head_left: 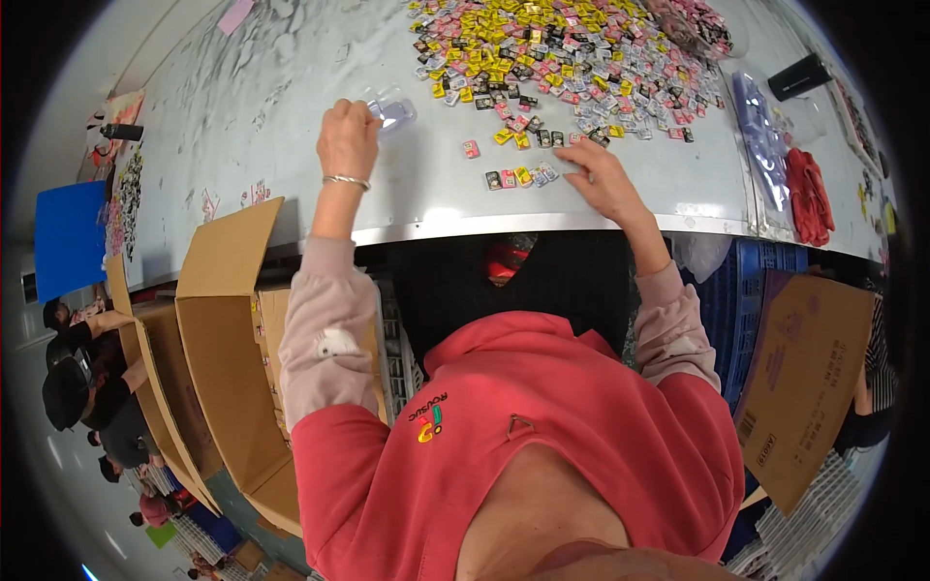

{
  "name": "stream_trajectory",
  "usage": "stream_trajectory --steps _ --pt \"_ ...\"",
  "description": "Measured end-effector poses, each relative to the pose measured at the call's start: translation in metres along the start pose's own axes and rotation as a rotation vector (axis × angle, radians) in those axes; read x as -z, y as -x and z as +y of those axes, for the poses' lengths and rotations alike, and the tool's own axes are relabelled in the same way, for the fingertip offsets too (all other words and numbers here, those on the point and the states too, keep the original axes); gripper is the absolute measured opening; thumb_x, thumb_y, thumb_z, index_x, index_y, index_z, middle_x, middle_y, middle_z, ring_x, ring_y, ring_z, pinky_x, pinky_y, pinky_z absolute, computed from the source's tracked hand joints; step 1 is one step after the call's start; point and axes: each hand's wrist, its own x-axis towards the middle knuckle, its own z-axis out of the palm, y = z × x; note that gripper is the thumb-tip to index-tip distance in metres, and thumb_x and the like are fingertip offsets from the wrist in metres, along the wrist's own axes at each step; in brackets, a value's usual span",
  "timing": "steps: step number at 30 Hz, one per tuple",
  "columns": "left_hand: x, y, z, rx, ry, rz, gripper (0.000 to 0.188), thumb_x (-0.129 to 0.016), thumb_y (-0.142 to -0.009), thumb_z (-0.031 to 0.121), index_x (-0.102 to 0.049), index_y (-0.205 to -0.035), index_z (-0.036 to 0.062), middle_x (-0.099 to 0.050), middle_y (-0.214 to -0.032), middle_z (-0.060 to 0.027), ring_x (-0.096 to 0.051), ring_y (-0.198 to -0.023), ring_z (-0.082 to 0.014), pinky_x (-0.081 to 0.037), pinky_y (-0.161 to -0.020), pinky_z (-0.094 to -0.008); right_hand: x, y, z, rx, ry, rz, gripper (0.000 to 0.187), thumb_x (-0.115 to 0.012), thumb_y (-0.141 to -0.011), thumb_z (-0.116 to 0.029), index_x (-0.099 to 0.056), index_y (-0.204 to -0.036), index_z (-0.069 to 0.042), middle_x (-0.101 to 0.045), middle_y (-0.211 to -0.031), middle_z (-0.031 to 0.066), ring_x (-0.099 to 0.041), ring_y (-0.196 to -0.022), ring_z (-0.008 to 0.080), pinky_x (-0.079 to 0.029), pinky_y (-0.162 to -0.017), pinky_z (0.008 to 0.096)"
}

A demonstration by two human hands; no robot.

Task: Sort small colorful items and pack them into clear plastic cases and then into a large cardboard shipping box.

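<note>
My left hand (347,145), a bangle at its wrist, is closed at the edge of a small clear plastic tray (395,112), over the left part of the table. Its curled fingers partly hide the tray. My right hand (603,180) hovers by the table's near edge, thumb and forefinger apart, with nothing visible between them. Just left of it lies a short row of small rectangular pieces (523,177) in black, pink, yellow and pale colours. A single pink piece (471,149) lies apart, and a looser line of black pieces (550,138) sits beyond the row.
A large heap of similar small pieces (542,48) spreads over the far table (291,97). To the right are clear plastic packaging (760,136), a red cloth (809,197) and a black object (799,77). Cardboard boxes (228,358) stand below at left; a blue crate (741,300) stands right.
</note>
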Motion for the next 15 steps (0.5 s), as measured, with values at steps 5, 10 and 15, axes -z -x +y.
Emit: stream_trajectory --steps 5,10,15 --pt "-0.014 0.046 0.041 -0.032 0.187 -0.017 0.014 -0.067 -0.071 0.003 -0.053 -0.073 0.0037 -0.053 -0.071 -0.0132 -0.054 -0.073 -0.0316 -0.044 -0.062 -0.0410 -0.002 -0.006 -0.020 0.077 0.166 -0.101 0.040 -0.055 -0.073 0.004 -0.058 -0.112 -0.005 -0.054 -0.096 0.0144 -0.056 -0.084 0.0306 -0.046 -0.074 0.0350" --pt "-0.035 0.101 0.067 -0.023 0.256 -0.109 0.013 -0.067 -0.070 0.003 -0.055 -0.075 0.0056 -0.055 -0.075 -0.0112 -0.053 -0.074 -0.0322 -0.044 -0.064 -0.0398 0.014 -0.024 -0.012 -0.008 0.157 -0.021 0.035 -0.055 -0.074 0.001 -0.059 -0.109 -0.005 -0.056 -0.092 0.0144 -0.057 -0.087 0.0336 -0.046 -0.075 0.0393" --pt "-0.021 0.080 0.054 -0.122 0.148 -0.215 0.013 -0.069 -0.068 0.007 -0.061 -0.077 0.0059 -0.058 -0.078 -0.0085 -0.054 -0.075 -0.0299 -0.045 -0.066 -0.0374 -0.005 -0.046 0.009 0.000 0.369 -0.044 0.031 -0.057 -0.074 -0.002 -0.060 -0.105 -0.005 -0.059 -0.094 0.0130 -0.058 -0.086 0.0329 -0.047 -0.074 0.0397"
